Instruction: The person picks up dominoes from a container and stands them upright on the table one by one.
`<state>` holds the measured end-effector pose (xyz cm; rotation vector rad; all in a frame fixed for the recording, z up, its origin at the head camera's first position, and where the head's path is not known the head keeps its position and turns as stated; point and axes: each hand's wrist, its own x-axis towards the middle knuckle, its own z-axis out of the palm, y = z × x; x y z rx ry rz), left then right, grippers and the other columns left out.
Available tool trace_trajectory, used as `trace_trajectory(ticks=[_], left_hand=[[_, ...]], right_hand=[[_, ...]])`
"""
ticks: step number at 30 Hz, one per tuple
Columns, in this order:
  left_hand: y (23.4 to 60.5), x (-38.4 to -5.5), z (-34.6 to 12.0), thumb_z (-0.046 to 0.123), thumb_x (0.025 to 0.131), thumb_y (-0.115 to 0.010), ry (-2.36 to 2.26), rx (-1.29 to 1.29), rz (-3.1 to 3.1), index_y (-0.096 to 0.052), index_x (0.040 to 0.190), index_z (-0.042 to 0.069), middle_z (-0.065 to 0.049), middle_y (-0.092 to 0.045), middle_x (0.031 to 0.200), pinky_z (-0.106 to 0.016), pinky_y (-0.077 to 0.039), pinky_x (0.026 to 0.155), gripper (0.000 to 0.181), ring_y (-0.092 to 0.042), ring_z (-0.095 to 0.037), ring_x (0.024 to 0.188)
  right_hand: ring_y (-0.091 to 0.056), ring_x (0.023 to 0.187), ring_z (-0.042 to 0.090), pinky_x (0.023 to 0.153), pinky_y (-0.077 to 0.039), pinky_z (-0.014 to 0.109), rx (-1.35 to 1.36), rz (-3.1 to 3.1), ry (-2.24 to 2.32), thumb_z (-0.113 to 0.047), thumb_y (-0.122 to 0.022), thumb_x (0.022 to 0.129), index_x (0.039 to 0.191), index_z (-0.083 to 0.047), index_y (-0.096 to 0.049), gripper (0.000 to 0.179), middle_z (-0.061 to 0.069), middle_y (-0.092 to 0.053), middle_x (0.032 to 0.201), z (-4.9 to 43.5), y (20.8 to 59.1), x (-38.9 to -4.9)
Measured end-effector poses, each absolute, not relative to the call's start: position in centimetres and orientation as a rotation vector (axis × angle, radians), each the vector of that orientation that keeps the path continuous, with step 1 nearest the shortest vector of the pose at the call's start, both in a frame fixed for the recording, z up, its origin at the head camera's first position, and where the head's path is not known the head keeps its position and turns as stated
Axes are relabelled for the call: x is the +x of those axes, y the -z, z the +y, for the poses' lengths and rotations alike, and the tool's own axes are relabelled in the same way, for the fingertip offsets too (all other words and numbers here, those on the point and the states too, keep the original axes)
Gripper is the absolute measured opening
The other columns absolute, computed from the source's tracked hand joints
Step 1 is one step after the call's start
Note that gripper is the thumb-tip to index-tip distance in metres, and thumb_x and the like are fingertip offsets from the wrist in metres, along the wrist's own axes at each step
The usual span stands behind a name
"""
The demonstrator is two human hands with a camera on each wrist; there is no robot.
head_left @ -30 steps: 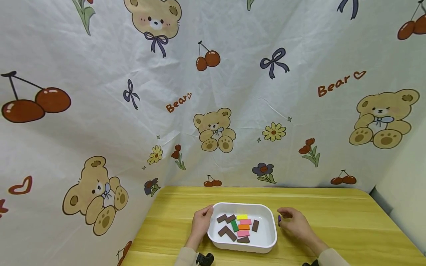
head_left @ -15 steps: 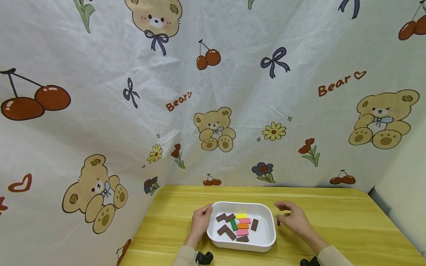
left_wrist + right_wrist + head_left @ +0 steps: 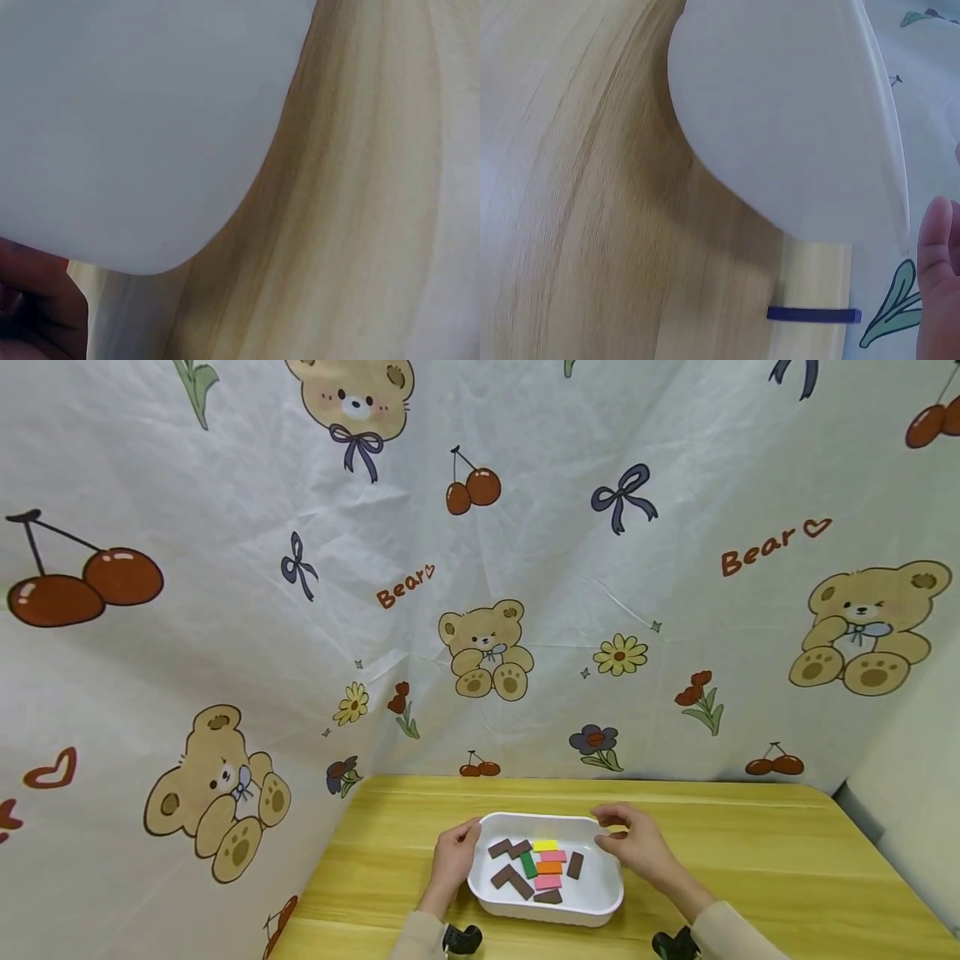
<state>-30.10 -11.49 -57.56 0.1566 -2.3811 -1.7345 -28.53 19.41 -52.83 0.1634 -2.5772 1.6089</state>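
A white plastic tray (image 3: 592, 893) sits on the wooden table, with several small flat pieces inside. Among them are brown pieces (image 3: 575, 865), a green one (image 3: 528, 865), a yellow one (image 3: 545, 845), an orange one (image 3: 549, 867) and pink ones (image 3: 547, 882). My left hand (image 3: 452, 862) grips the tray's left rim near the far corner. Over the right rim hovers my right hand (image 3: 637, 843), thumb and fingers apart, nothing visible between them. A dark purple strip (image 3: 814, 314) stands by the tray's right side in the right wrist view; the right hand hides it from the head view.
The yellowish wooden table (image 3: 750, 860) extends to both sides of the tray. Behind and left of it hangs a pale cloth (image 3: 525, 552) printed with bears, cherries and flowers. A black band (image 3: 461, 941) is on the left wrist.
My right hand has moved left from beside the purple strip to over the tray's right rim. The left hand and the pieces in the tray have stayed put.
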Motion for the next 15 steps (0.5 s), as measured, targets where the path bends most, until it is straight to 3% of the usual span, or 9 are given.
trace_trajectory(ticks=[6,9,15], left_hand=[[56.4,-29.5,-11.2,0.022,0.104,-0.062,1.737,0.180,-2.386,-0.075,0.122,0.002,-0.019,-0.072,0.128,-0.050,-0.053,0.105,0.030,-0.064,-0.038,0.126],[55.4,-28.9,-11.0,0.020,0.103,-0.061,1.719,0.186,-2.382,-0.075,0.121,0.000,-0.021,-0.072,0.126,-0.050,-0.055,0.102,0.030,-0.065,-0.039,0.123],[57.5,-30.1,-11.5,0.023,0.104,-0.062,1.738,0.164,-2.386,-0.075,0.123,0.003,-0.019,-0.072,0.128,-0.050,-0.054,0.104,0.031,-0.064,-0.038,0.125]], right_hand=[[-0.065,0.105,0.023,0.081,-0.057,0.019,0.177,-2.568,-1.667,0.002,-0.080,0.081,0.117,-0.001,-0.071,0.037,0.009,-0.071,0.110,18.0,52.4,-28.3],[-0.065,0.106,0.023,0.084,-0.059,0.024,0.189,-2.592,-1.659,0.002,-0.080,0.082,0.118,-0.003,-0.071,0.038,0.008,-0.071,0.111,17.2,52.8,-28.7],[-0.066,0.102,0.023,0.088,-0.061,0.037,0.185,-2.627,-1.657,0.002,-0.079,0.081,0.117,-0.005,-0.071,0.037,0.006,-0.070,0.109,16.0,53.5,-29.3]])
